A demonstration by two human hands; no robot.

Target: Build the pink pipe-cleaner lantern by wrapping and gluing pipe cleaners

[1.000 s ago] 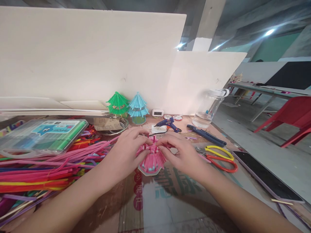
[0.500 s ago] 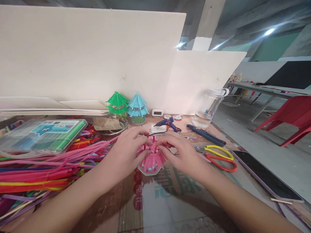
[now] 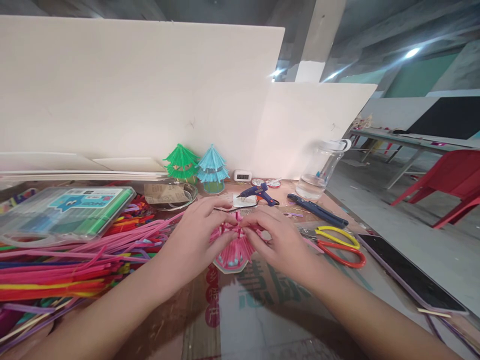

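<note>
A small pink pipe-cleaner model (image 3: 234, 254) stands on the table in front of me, with a sloped fringe like a roof tier, a pale many-sided base and dark pink posts sticking up. My left hand (image 3: 200, 232) curls around its left side, thumb and forefinger at the posts. From the right, my right hand (image 3: 275, 235) has thumb and forefinger pinched by a post at the top. My fingers hide part of the model's upper portion. Behind it are a finished-looking green pipe-cleaner model (image 3: 181, 162) and a light blue one (image 3: 212, 167).
Bundled pipe cleaners (image 3: 75, 267) and a plastic case of markers (image 3: 71, 210) fill the left side. A glue gun (image 3: 258, 192) lies beyond my hands. Pliers (image 3: 318, 211), scissors (image 3: 343, 245), a phone (image 3: 410, 270) and a water jug (image 3: 318, 172) are at the right.
My fingertips have shifted only slightly around the posts; both hands stay at the pink model. The whole view has moved a little.
</note>
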